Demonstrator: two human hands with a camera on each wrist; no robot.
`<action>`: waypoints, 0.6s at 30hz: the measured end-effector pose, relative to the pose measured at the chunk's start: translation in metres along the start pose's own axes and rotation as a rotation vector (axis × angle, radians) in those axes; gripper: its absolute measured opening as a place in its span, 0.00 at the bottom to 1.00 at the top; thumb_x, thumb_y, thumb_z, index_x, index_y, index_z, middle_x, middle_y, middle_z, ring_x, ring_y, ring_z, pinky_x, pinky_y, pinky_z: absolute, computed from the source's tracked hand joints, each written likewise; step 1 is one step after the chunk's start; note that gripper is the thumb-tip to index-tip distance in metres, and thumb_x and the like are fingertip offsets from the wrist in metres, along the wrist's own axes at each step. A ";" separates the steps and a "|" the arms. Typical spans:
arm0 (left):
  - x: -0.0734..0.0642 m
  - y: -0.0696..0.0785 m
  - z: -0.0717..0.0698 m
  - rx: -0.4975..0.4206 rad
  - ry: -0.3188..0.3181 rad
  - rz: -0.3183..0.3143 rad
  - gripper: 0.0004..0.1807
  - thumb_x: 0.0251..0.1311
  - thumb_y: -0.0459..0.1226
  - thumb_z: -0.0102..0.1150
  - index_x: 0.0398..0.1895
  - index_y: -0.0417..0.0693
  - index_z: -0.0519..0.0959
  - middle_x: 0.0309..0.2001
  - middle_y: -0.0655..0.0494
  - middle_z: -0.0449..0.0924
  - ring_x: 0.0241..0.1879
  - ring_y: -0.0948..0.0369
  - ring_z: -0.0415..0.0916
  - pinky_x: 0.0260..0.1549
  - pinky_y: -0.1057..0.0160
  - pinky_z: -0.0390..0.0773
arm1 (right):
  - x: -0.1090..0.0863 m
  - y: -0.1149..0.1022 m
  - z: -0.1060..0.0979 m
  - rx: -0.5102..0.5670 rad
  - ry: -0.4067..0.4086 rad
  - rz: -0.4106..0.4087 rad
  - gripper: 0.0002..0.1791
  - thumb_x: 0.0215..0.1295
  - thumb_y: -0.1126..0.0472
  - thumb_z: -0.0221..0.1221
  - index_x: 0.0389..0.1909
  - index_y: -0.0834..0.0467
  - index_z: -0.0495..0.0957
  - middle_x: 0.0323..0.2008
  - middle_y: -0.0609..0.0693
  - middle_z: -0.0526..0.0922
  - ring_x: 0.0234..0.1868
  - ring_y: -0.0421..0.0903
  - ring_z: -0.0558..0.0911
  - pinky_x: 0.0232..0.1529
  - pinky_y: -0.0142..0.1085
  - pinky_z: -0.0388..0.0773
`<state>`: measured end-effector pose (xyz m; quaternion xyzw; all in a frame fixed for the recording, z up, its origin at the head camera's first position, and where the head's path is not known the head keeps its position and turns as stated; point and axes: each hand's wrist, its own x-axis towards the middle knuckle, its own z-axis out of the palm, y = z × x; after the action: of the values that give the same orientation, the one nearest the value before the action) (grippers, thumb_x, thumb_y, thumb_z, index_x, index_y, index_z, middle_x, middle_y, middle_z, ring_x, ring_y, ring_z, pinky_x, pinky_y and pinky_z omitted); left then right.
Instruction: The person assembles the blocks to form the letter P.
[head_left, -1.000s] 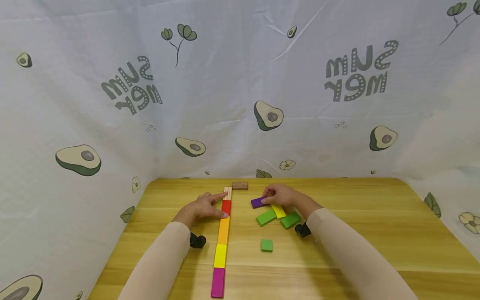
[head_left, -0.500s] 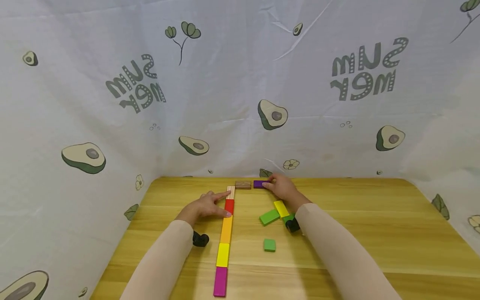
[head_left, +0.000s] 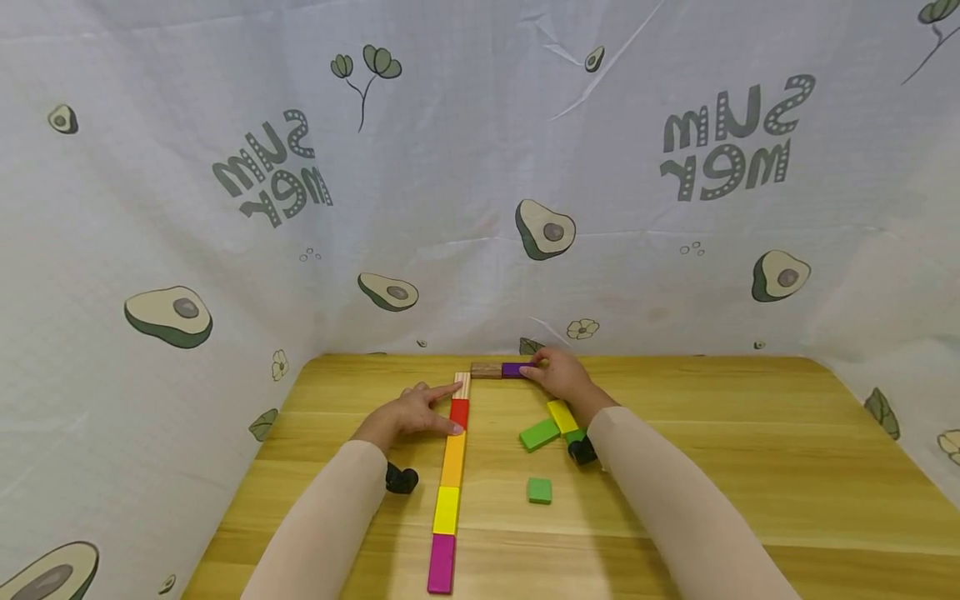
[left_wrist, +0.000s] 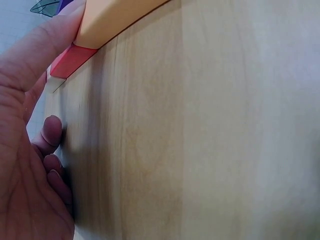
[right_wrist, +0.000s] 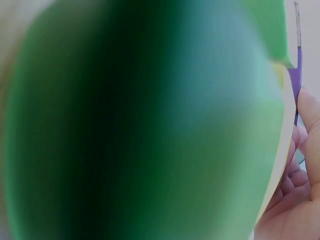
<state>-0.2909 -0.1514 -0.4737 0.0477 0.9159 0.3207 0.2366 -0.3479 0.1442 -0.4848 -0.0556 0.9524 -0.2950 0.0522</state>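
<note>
My right hand (head_left: 566,375) pinches a purple block (head_left: 513,371) at the far edge of the table, its left end against a dark brown wooden block (head_left: 487,371). My left hand (head_left: 412,412) rests on a straight row of blocks, index finger on the striped pale wood block (head_left: 462,390), thumb near the joint of the red block (head_left: 458,411) and the orange block (head_left: 453,462). Nearer me the row continues with a yellow block (head_left: 446,510) and a magenta block (head_left: 442,564). In the right wrist view a blurred green block (right_wrist: 225,165) hides much of the scene.
Right of the row lie a green block (head_left: 539,434), another yellow block (head_left: 562,417) and a green one partly hidden by the right wrist camera (head_left: 582,451). A small green square (head_left: 539,491) lies nearer. A printed cloth (head_left: 450,208) hangs behind the wooden table (head_left: 750,467).
My right hand has carried the purple block from beside the loose blocks to the far edge, then slid it left until it meets the brown block. The left hand stays on the row.
</note>
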 end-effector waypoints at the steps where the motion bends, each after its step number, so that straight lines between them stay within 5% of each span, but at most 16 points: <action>1: 0.000 0.000 0.000 0.000 -0.002 -0.001 0.49 0.45 0.60 0.77 0.74 0.86 0.64 0.60 0.53 0.69 0.65 0.49 0.61 0.65 0.32 0.66 | 0.000 0.000 0.000 -0.001 0.001 -0.002 0.23 0.71 0.43 0.61 0.53 0.58 0.80 0.54 0.60 0.83 0.49 0.57 0.79 0.58 0.52 0.76; 12: 0.000 -0.001 -0.002 0.018 -0.003 0.017 0.49 0.46 0.60 0.77 0.74 0.84 0.64 0.60 0.52 0.69 0.64 0.48 0.61 0.65 0.31 0.67 | -0.002 -0.001 0.001 -0.015 0.007 -0.002 0.23 0.72 0.43 0.60 0.54 0.57 0.79 0.55 0.60 0.83 0.52 0.58 0.79 0.61 0.53 0.75; 18: 0.001 -0.001 0.000 0.011 -0.003 0.015 0.50 0.45 0.60 0.77 0.74 0.84 0.64 0.70 0.47 0.65 0.69 0.47 0.58 0.67 0.30 0.62 | -0.003 -0.001 0.000 -0.014 -0.012 0.006 0.23 0.73 0.43 0.59 0.56 0.57 0.78 0.54 0.59 0.83 0.48 0.56 0.78 0.59 0.52 0.76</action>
<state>-0.2915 -0.1523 -0.4744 0.0565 0.9168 0.3176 0.2354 -0.3453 0.1437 -0.4839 -0.0546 0.9543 -0.2879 0.0583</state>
